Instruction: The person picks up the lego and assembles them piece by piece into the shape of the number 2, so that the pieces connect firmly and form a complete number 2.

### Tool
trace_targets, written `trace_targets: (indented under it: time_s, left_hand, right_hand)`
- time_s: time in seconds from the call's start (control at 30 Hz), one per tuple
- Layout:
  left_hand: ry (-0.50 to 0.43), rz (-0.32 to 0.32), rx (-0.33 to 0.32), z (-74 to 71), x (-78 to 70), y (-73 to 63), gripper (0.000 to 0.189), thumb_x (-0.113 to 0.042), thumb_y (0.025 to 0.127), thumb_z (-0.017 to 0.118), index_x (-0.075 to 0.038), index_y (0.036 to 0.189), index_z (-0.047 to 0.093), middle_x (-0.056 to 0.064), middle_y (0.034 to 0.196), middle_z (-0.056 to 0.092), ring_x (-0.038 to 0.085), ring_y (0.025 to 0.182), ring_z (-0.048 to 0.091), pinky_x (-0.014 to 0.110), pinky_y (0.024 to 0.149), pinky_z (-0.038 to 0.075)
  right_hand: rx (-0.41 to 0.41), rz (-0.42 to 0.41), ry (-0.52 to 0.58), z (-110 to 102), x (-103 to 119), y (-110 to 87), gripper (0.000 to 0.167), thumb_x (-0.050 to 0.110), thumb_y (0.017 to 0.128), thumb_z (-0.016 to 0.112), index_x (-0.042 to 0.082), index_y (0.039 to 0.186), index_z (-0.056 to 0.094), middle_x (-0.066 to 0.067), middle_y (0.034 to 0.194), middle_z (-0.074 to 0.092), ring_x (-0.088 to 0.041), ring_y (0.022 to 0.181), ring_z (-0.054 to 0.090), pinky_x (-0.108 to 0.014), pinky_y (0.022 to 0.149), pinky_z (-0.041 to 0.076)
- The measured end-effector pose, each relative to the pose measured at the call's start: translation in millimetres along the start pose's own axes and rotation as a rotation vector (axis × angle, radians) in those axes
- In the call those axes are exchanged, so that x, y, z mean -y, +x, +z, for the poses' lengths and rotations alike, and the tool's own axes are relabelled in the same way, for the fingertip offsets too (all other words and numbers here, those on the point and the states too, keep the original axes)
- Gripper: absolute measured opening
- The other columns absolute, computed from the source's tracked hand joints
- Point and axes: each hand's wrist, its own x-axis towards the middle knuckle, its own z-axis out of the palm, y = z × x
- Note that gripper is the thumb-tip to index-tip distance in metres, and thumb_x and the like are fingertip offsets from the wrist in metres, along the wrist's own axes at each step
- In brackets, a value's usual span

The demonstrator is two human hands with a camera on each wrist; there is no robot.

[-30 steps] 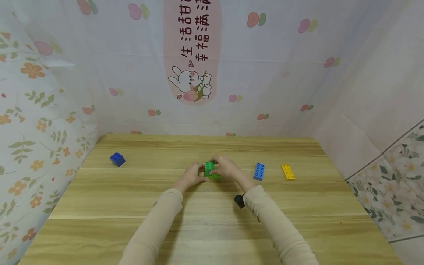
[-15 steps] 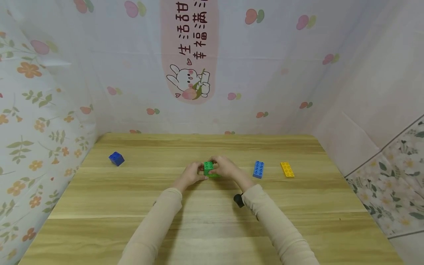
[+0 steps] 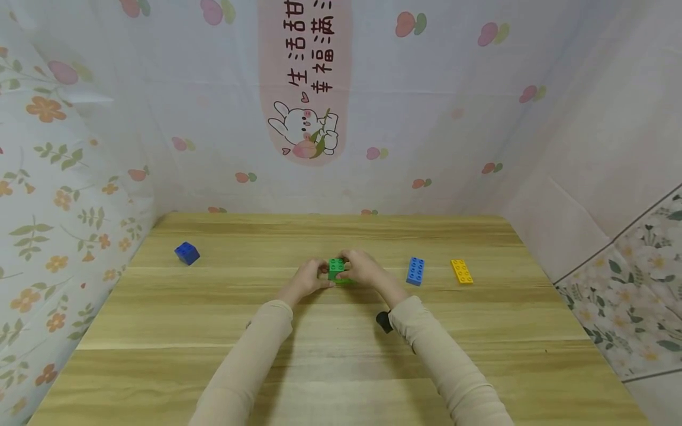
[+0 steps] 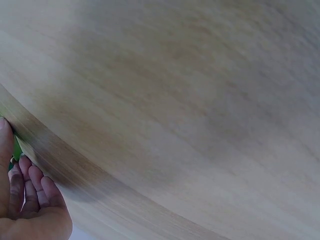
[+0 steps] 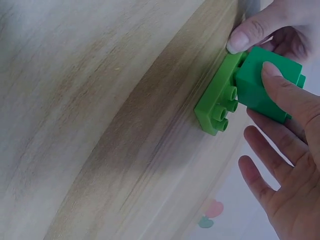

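At the middle of the table, both hands meet around two green bricks. My right hand [image 3: 363,269] pinches a dark green square brick [image 5: 275,62] between thumb and fingers; its other fingers spread loosely in the right wrist view. That brick sits over one end of a flat lime-green brick [image 5: 214,102], whose studs at the other end are bare. My left hand [image 3: 306,279] grips the lime brick's covered end, its thumb along the side. In the left wrist view only a sliver of green shows beside the left fingers [image 4: 34,180].
To the right lie a blue eight-stud brick [image 3: 415,271] and a thin yellow brick [image 3: 462,271]. A dark blue brick [image 3: 187,253] lies at the far left of the wooden table [image 3: 330,367]. A black device [image 3: 384,321] is at the right cuff. Patterned cloth hangs behind.
The head view has shifted slightly. Both hands keep almost the same place and the same hold on the green bricks.
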Motion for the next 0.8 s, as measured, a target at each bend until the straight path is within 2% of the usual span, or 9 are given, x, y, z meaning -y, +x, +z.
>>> trace_targets:
  time_s: [0.2, 0.37, 0.63, 0.8]
  left_hand:
    - [0.005, 0.015, -0.004, 0.5, 1.5, 1.9, 0.037, -0.012, 0.076, 0.073, 0.000, 0.108, 0.059, 0.013, 0.108, 0.060, 0.027, 0.106, 0.054, 0.041, 0.096, 0.044]
    - [-0.004, 0.026, -0.009, 0.5, 1.2, 2.0, 0.036, -0.011, 0.076, 0.073, 0.001, 0.107, 0.060, 0.013, 0.107, 0.061, 0.027, 0.104, 0.055, 0.040, 0.095, 0.045]
    - [-0.024, 0.028, -0.006, -0.8, -0.2, 1.1, 0.038, -0.010, 0.076, 0.073, 0.002, 0.110, 0.059, 0.013, 0.108, 0.061, 0.027, 0.105, 0.054, 0.040, 0.096, 0.044]
    - [-0.005, 0.015, -0.008, -0.2, -0.7, 0.3, 0.037, -0.011, 0.076, 0.073, 0.002, 0.109, 0.059, 0.013, 0.107, 0.060, 0.027, 0.105, 0.054, 0.041, 0.096, 0.044]
  right_hand:
    - [-0.007, -0.008, -0.030, 0.0, -0.4, 0.7, 0.039, 0.014, 0.078, 0.072, 0.002, 0.113, 0.059, -0.014, 0.115, 0.062, -0.028, 0.109, 0.057, -0.039, 0.093, 0.047]
    - [0.004, -0.014, -0.069, -1.4, 1.2, 1.3, 0.039, 0.016, 0.078, 0.072, 0.002, 0.112, 0.059, -0.013, 0.114, 0.062, -0.025, 0.103, 0.059, -0.034, 0.086, 0.050]
    - [0.019, -0.018, -0.066, -4.7, 2.9, 2.5, 0.040, 0.014, 0.076, 0.072, 0.001, 0.112, 0.061, -0.013, 0.113, 0.063, -0.025, 0.104, 0.060, -0.034, 0.089, 0.050]
    - [0.048, -0.049, -0.127, -6.1, 6.3, 4.0, 0.037, 0.014, 0.076, 0.072, 0.001, 0.109, 0.064, -0.010, 0.106, 0.067, -0.020, 0.093, 0.062, -0.030, 0.082, 0.051]
